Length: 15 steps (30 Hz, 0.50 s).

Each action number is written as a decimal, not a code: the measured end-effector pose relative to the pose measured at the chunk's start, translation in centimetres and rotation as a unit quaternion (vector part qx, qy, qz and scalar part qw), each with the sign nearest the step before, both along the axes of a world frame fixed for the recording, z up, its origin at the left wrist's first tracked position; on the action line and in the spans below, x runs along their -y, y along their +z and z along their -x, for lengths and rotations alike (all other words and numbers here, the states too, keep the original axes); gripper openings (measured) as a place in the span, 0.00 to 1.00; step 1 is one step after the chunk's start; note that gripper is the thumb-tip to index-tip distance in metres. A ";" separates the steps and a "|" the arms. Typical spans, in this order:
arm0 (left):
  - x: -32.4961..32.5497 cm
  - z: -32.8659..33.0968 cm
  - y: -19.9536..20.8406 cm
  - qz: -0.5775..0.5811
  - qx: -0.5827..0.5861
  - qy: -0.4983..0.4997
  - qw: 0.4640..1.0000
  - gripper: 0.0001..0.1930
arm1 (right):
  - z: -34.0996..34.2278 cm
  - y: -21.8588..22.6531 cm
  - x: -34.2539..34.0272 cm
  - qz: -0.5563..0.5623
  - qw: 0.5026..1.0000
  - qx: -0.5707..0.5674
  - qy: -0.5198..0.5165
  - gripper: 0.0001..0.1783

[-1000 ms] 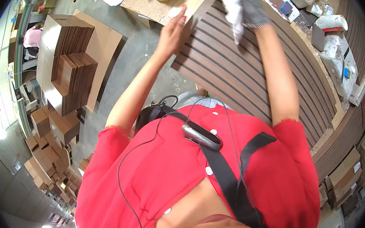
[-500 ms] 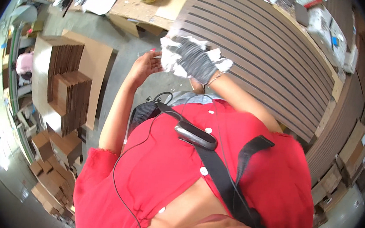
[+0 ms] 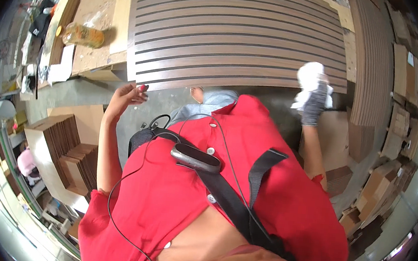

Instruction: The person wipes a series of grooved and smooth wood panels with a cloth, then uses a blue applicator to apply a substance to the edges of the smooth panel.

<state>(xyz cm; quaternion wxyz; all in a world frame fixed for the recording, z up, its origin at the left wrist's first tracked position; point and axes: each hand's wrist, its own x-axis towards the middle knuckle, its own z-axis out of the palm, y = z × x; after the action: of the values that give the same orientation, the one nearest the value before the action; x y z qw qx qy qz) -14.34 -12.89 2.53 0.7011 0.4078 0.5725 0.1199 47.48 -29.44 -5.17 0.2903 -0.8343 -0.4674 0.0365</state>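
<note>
A brown slatted panel (image 3: 238, 37) with dark grooves lies flat in front of me. At its right end, by the near edge, my right hand (image 3: 315, 103) wears a grey knit glove and is closed on a crumpled white cloth (image 3: 311, 76). The cloth covers most of those fingers. My bare left hand (image 3: 127, 97) is at the panel's near left corner, its fingers loosely bent and apart, with red at the tips. It holds nothing that I can see; whether the fingertips touch the corner I cannot tell.
A plastic jar with yellowish contents (image 3: 85, 35) lies on the wooden bench (image 3: 87, 61) at left. Stacked brown cardboard (image 3: 57, 141) stands at lower left. More slatted panels (image 3: 371, 60) stand at right, with cardboard boxes (image 3: 405, 74) beyond them.
My right hand has swept the cloth from the panel's left end to its right end. My left hand has dropped away from the cloth to the near left corner. The view has turned.
</note>
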 end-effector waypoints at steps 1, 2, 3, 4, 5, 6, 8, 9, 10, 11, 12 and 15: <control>0.1 0.0 -0.1 -0.008 -0.027 -0.032 0.999 0.20 | -0.3 2.0 -0.3 -0.103 0.994 0.039 0.002 0.23; 0.2 -0.3 -0.4 -0.018 -0.054 -0.066 0.996 0.22 | -0.5 4.3 -0.4 -0.200 0.976 0.087 0.000 0.23; 0.1 -1.0 -0.7 -0.044 -0.083 -0.073 0.993 0.26 | 0.7 4.7 -0.9 -0.228 0.950 -0.193 -0.093 0.23; 0.1 -0.5 -1.9 -0.061 -0.111 -0.101 0.987 0.28 | 4.1 6.2 -2.2 -0.235 0.892 -0.373 -0.098 0.21; -0.4 -0.3 -2.2 -0.064 -0.149 -0.122 0.979 0.28 | 7.4 7.7 -3.1 -0.243 0.801 -0.529 -0.139 0.19; -0.8 -0.9 -2.1 -0.070 -0.182 -0.146 0.970 0.27 | 9.2 3.5 -3.0 -0.175 0.903 -0.391 -0.037 0.19; -2.1 -2.8 -0.8 -0.071 -0.168 -0.180 0.967 0.30 | 12.8 -5.1 -3.2 -0.093 0.991 -0.002 0.097 0.19; -1.6 -2.7 -0.5 -0.061 -0.214 -0.205 0.953 0.31 | 15.7 -2.4 -4.9 -0.099 0.972 0.057 0.204 0.20; -1.7 -2.7 -0.4 -0.052 -0.256 -0.236 0.936 0.32 | 17.4 0.7 -5.5 -0.101 0.941 0.119 0.299 0.21; -2.6 -3.0 -0.7 -0.053 -0.283 -0.268 0.919 0.32 | 16.7 0.4 -4.8 -0.124 0.947 0.113 0.275 0.22; -2.6 -3.0 -1.0 -0.050 -0.313 -0.289 0.904 0.32 | 15.7 -0.6 -4.1 -0.148 0.948 0.104 0.261 0.23; -2.6 -3.5 0.2 -0.004 -0.301 -0.307 0.903 0.33 | 6.6 -0.4 -1.0 -0.157 0.985 0.000 0.072 0.18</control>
<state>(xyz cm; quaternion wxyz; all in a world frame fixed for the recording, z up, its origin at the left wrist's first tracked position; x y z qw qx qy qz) -10.81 -10.29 2.75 0.4955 0.5832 0.6022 -0.2275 40.87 -28.41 -5.61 0.4143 -0.7427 -0.5259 -0.0162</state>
